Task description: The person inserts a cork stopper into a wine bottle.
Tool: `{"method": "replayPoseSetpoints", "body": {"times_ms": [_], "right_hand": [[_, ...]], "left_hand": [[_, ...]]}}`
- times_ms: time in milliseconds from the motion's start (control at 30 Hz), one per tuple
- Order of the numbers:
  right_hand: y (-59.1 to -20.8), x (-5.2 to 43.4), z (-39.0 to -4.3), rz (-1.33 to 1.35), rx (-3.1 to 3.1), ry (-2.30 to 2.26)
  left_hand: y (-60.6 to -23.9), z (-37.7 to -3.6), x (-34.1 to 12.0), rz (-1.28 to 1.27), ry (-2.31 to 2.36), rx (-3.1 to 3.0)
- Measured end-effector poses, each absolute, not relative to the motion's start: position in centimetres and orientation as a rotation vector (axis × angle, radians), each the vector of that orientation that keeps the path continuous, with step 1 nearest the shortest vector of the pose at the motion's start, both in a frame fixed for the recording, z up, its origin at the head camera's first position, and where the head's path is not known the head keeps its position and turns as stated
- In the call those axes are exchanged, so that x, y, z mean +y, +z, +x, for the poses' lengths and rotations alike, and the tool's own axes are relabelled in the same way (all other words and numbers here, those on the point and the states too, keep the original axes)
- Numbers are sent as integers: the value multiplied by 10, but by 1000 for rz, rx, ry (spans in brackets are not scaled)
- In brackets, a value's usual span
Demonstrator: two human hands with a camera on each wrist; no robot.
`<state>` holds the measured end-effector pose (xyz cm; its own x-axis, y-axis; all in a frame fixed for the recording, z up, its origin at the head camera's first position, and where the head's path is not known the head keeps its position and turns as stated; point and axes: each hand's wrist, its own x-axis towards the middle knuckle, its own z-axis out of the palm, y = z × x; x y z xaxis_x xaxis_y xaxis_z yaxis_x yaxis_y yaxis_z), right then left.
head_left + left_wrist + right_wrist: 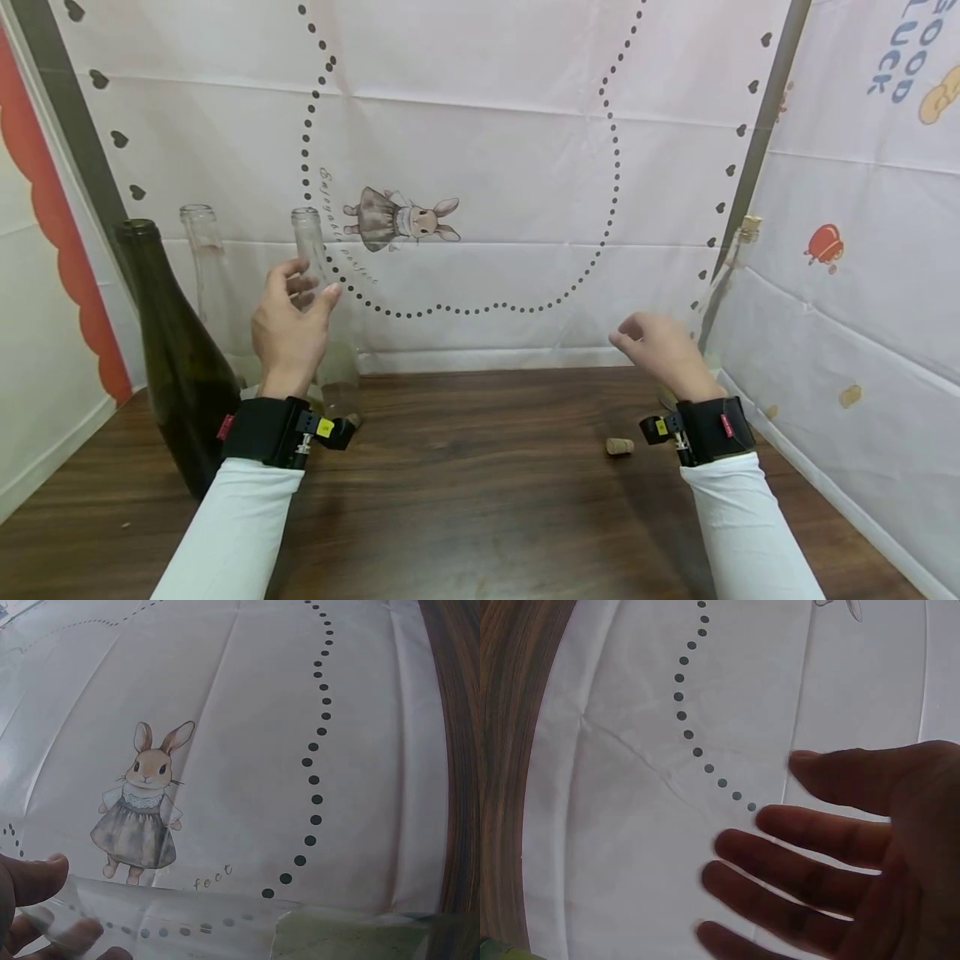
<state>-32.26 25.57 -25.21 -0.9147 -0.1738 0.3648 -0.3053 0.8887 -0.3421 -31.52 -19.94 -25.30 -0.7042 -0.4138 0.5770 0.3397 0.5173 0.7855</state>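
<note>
Plainly, the wood-grain table point(465, 517) bore the clear glass bottle point(309, 237) on the left, upright, its long axis vertical. The left hand point(288, 333) was far the nearer one: the left wrist view put the neck between the thumb and the curved fingers, which stood well parted; whether they touched glass, I could not tell. The right hand point(663, 354), fingers loosely spread, held nothing; the small loose cork point(619, 447) lay on its side nearer the person.
</note>
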Motion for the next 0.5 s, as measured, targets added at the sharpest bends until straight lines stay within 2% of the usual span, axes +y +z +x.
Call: {"method": "replayPoseSetpoints", "body": {"times_ms": [200,500], "right_hand": [[-257,254,-322,503,-2880,495],[-263,247,-322,483,-3096,456]], "left_hand": [[-253,-315,-197,58,-1248,-1994],[-251,-313,-194,53,-1272,-2002]]}}
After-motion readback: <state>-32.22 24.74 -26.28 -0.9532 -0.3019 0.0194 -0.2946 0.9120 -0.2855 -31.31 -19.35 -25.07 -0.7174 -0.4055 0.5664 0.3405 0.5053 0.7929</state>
